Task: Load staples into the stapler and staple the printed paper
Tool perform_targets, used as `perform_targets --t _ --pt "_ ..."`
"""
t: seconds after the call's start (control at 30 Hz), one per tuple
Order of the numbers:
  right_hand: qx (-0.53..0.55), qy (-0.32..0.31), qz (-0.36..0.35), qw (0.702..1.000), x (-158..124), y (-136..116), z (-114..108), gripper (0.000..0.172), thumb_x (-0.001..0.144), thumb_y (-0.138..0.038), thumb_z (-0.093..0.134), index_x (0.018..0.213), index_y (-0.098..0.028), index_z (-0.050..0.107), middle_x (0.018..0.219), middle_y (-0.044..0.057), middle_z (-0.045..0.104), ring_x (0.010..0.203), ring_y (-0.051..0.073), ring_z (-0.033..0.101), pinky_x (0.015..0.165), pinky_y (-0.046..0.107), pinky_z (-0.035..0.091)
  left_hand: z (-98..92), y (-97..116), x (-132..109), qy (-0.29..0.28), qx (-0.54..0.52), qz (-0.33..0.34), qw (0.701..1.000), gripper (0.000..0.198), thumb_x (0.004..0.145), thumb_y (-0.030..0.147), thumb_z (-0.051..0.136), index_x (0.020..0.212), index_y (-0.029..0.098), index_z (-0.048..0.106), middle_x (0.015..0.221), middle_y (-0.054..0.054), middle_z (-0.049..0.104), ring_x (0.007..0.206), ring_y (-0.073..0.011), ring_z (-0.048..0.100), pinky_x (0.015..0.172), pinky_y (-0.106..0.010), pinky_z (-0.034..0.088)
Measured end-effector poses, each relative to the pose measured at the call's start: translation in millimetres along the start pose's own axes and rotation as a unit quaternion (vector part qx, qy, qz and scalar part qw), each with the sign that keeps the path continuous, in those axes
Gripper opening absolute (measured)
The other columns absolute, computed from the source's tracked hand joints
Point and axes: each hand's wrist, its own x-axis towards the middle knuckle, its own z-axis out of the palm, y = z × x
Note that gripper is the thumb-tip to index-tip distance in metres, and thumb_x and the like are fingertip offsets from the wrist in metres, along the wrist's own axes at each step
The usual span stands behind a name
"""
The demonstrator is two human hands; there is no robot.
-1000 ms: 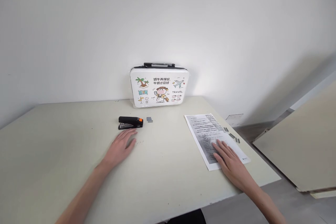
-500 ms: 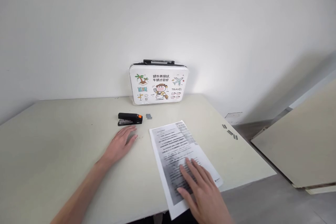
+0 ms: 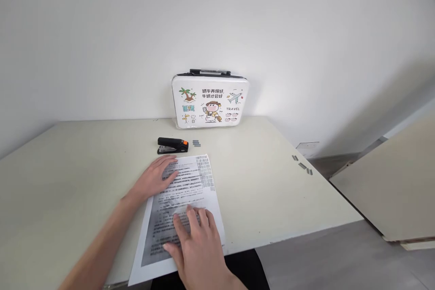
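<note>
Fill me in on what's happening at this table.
A person has both hands flat on a printed sheet lying on the pale table. The left hand rests on the sheet's far left corner and the right hand presses its near part, close to the table's front edge. A black stapler sits just beyond the sheet, untouched, with a staple strip beside it. More staple strips lie near the right edge. A white cartoon case stands at the wall.

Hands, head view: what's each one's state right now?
Left hand: open, flat, fingertips on the upper left edge of the white printed paper sheet, gripping nothing.
Right hand: open, palm down on the same sheet's lower part, gripping nothing.
</note>
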Motion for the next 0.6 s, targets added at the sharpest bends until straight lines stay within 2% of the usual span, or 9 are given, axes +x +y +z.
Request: perform_targets --t 0.23,0.37,0.43,0.47,0.6 --pt "0.032 -0.031 -0.026 0.999 13.7 -2.8 -16.0 0.045 0.104 -0.051 0.055 0.138 -0.025 0.067 0.134 0.016 0.066 0.117 0.036 0.060 0.099 0.061 0.054 -1.6 -1.7 -0.7 0.014 0.001 -0.029 0.999 0.046 0.103 0.056 0.044 0.125 0.023 0.066 0.141 -0.010 0.067 0.130 -0.0311 0.063 0.116 -0.049 0.047" --pt "0.137 -0.072 -0.062 0.986 31.3 8.5 -33.8 0.028 0.105 -0.046 0.057 0.115 -0.030 0.078 0.115 0.006 0.075 0.108 0.028 0.065 0.097 0.050 0.054 0.0 -2.7 -1.5 0.025 -0.003 -0.025 0.999 0.043 0.104 0.055 0.044 0.122 0.023 0.067 0.140 -0.009 0.067 0.130 -0.0302 0.062 0.115 -0.049 0.048" --pt "0.212 -0.083 -0.079 0.970 48.1 27.7 -43.9 0.029 0.108 -0.039 0.051 0.105 -0.028 0.079 0.097 0.002 0.078 0.095 0.021 0.069 0.098 0.043 0.052 -0.6 -3.2 -2.1 0.023 -0.005 -0.021 1.000 0.043 0.104 0.055 0.045 0.120 0.024 0.069 0.139 -0.009 0.068 0.129 -0.0303 0.062 0.115 -0.049 0.048" --pt "0.232 -0.077 -0.078 0.966 58.3 41.5 -48.3 0.032 0.109 -0.039 0.050 0.103 -0.026 0.078 0.096 0.002 0.079 0.090 0.020 0.070 0.096 0.040 0.052 -1.3 -3.4 -2.3 0.021 -0.005 -0.019 1.000 0.043 0.104 0.056 0.045 0.120 0.024 0.069 0.138 -0.010 0.069 0.129 -0.0306 0.062 0.114 -0.050 0.048" --pt "0.297 -0.033 0.046 0.953 100.6 115.1 -58.6 0.039 0.104 -0.052 0.050 0.093 -0.023 0.074 0.094 0.006 0.078 0.084 0.020 0.070 0.074 0.030 0.052 -3.7 -3.7 -3.0 0.020 0.003 -0.007 1.000 0.046 0.104 0.059 0.045 0.117 0.023 0.071 0.136 -0.010 0.070 0.127 -0.0310 0.064 0.113 -0.050 0.050"
